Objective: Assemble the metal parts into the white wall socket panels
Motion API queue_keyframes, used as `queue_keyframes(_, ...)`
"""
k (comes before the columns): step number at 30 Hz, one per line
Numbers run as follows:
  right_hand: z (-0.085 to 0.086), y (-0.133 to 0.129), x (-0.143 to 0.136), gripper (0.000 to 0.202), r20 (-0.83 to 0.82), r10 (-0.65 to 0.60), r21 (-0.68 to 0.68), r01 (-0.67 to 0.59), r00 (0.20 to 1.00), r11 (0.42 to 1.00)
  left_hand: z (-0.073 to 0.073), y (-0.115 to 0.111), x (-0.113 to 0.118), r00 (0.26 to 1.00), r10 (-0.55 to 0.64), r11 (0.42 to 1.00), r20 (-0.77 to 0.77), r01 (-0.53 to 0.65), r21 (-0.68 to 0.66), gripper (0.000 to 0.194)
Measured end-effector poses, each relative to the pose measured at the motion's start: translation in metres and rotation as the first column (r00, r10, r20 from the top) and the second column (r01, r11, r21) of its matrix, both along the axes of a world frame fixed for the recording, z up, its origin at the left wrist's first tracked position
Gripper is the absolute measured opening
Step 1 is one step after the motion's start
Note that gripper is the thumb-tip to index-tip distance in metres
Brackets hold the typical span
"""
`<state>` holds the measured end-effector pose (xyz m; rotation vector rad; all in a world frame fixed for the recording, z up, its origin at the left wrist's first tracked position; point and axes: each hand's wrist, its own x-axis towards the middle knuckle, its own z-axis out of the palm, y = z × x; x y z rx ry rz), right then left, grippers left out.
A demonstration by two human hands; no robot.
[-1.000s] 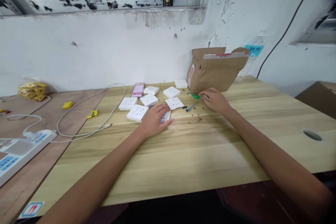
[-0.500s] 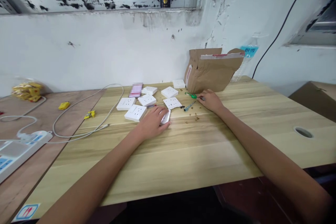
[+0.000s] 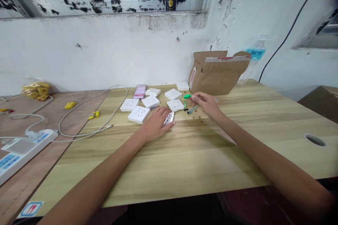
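My left hand [image 3: 155, 126] rests over a white wall socket [image 3: 169, 118], its thumb and fingers about the socket's sides. The fingers hide part of it. With the fingertips of my right hand [image 3: 207, 104] pinched together, I hold a small bright green item [image 3: 187, 96]. A thin green strip hangs below it; its exact kind is not clear. Under the right hand lies a blue-grey screwdriver-like tool [image 3: 192, 109], partly covered. A white socket plate [image 3: 175, 105] lies beyond my left hand. Small brass-coloured parts [image 3: 200, 121] are scattered before the right hand.
Several white sockets [image 3: 139, 114] lie left of my left hand, near a pink pack [image 3: 139, 91]. A brown paper bag [image 3: 219, 72] stands against the wall. On the left are a white cable [image 3: 87, 134], yellow pieces [image 3: 70, 105] and a power strip [image 3: 23, 153].
My right hand has shifted left and risen slightly, and the green item has moved left with it, its strip now hanging down. My left hand stays on the socket. The view has shifted slightly.
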<state>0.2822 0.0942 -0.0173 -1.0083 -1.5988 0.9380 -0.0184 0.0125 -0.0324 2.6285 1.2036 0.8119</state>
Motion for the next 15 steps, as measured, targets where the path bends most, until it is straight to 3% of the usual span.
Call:
queue_keyframes(6, 0.004, -0.049, -0.043, 0.039, -0.125, 0.28, -0.085, -0.291, 0.952, 0.953, 0.012, -0.011, 0.017, 0.945, 0.054, 0.998, 0.322, -0.059, 0.006, 0.048)
queue_keyframes(10, 0.006, -0.066, -0.053, 0.038, -0.137, 0.353, -0.146, -0.372, 0.925, 0.917, 0.015, -0.013, 0.02, 0.89, 0.038, 0.997, 0.454, -0.005, -0.075, 0.029)
queue_keyframes(15, 0.001, -0.067, -0.05, 0.036, -0.188, 0.404, -0.205, -0.438, 0.895, 0.876, 0.019, -0.007, 0.008, 0.863, 0.05, 0.985, 0.503, 0.04, -0.165, 0.029)
